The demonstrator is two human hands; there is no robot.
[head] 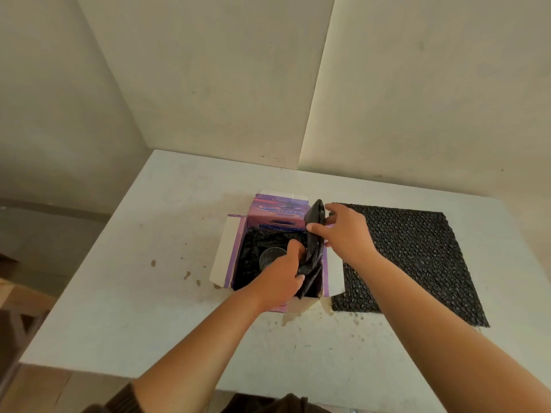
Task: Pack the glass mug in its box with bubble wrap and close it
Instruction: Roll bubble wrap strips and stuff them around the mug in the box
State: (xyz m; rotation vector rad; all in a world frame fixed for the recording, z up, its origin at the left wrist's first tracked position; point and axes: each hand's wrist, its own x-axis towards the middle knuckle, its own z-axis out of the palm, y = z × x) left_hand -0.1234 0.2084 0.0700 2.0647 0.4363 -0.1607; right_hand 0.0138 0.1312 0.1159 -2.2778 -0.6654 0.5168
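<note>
Purple printed cardboard box [275, 217] stands open on the white, stained tabletop [149, 293], its white-lined flaps folded outward at the left and the far side. Crumpled black bubble wrap [253, 248] lines its inside, and the clear glass mug [269, 257] sits upright in that lining, toward the left of the box, its round rim showing just beside the left hand

The left hand [281, 278] reaches over the near edge of the box and is closed on the lower part of a folded strip of black bubble wrap [314, 248], thumb against the strip's inner face. The right hand [347, 234] pinches the upper part of the same strip between thumb and fingers, holding it upright along the right-hand wall of the box, so the strip's top end rises above the box edge. The strip's lower end hangs down inside the box at the near right corner

A flat square sheet of black bubble wrap [417, 263] lies on the tabletop just to the right of the box, partly under the right forearm. Brown sleeves show at the bottom edge of the view
</note>
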